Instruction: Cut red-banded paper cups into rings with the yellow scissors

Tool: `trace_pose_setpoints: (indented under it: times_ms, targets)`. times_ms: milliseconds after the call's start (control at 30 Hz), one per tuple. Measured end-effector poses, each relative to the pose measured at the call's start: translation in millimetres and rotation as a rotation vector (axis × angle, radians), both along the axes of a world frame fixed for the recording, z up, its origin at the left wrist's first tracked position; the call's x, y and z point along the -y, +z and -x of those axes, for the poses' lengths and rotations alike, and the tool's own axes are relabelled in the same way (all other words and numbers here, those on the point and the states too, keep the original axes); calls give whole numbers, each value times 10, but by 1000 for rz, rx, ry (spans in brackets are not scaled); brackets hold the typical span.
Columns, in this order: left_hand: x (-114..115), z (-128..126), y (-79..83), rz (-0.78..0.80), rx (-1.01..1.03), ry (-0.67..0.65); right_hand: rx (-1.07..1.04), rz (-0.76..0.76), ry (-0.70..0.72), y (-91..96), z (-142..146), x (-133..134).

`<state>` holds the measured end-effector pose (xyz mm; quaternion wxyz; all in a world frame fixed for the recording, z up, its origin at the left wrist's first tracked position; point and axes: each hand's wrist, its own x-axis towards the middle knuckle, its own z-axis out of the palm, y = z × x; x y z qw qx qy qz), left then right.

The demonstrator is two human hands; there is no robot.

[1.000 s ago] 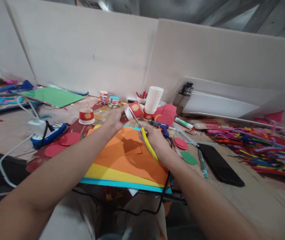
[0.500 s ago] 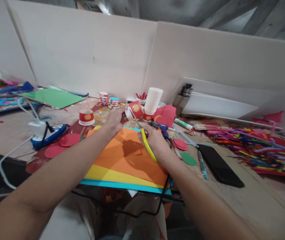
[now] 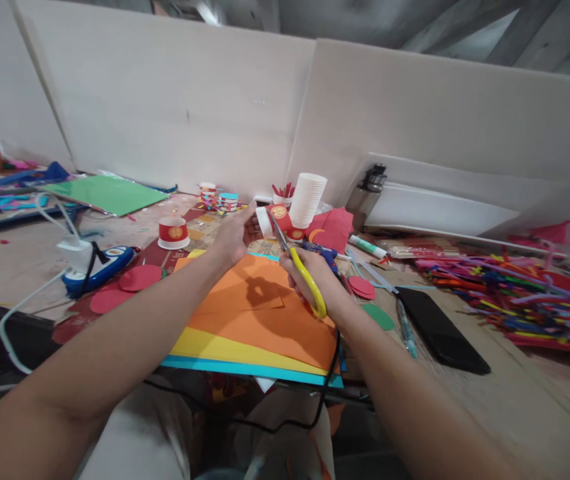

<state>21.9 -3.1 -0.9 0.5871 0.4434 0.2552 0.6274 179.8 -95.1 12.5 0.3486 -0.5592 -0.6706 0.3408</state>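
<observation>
My left hand is closed on a red and white paper cup with a gold emblem, tipped on its side above the table. In my right hand is a pair of scissors with yellow handles. Their blades point up and to the left, and the tips lie against or in front of the cup; I cannot tell whether they cut into it. Orange paper lies below both hands, on top of yellow paper and blue paper.
A stack of white cups stands behind my hands. Another red cup sits upside down at the left, near a blue power strip. To the right lie a black phone, green paper circle, glue stick and many coloured pipe cleaners.
The cup has turned in my left hand and shifted slightly right. My right hand has moved a little right with the scissors, whose handles have swung to the right.
</observation>
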Motion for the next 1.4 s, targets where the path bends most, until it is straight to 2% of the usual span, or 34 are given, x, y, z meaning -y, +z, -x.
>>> trace_pose_setpoints:
  times_ms: [100, 167, 300, 400, 533, 600, 667, 767, 867, 933, 1033, 1133, 1200, 1300, 1400]
  targets:
    - [54, -13, -6, -236, -248, 19, -152, 152, 3, 15, -8, -2]
    - [85, -13, -9, -379, -466, 88, -264, 224, 25, 17, -16, -16]
    - [100, 0, -28, -463, -753, 314, -377, 298, 72, 26, -3, -53]
    - [94, 3, -39, -455, -773, 427, -430, 346, 115, 62, 20, -52]
    - [38, 64, -9, -420, -610, 500, -444, 435, 189, 105, 15, 5]
    - [-42, 150, 9, -376, -531, 517, -395, 416, 231, 90, -2, 29]
    - [-144, 262, 12, -300, -458, 484, -282, 296, 190, 47, -24, 22]
    - [-244, 394, -5, -200, -406, 283, -88, -24, -9, -25, -63, -58]
    - [-181, 397, 2, -160, -467, 9, -141, -251, -63, -53, -114, -168]
    - [-67, 335, 28, -180, -548, -102, -212, -347, -60, -58, -144, -223]
    - [92, 220, 63, -244, -627, -211, -213, -383, 0, -90, -167, -271]
    - [141, 145, 52, -285, -603, -287, -118, -385, 58, -143, -158, -294]
    - [128, 121, 24, -281, -550, -256, -123, -381, 57, -155, -144, -301]
    - [122, 97, -18, -141, -417, -218, -260, -354, 5, -130, -140, -309]
    - [165, 53, -37, 62, -290, -433, -347, -343, -67, -104, -157, -314]
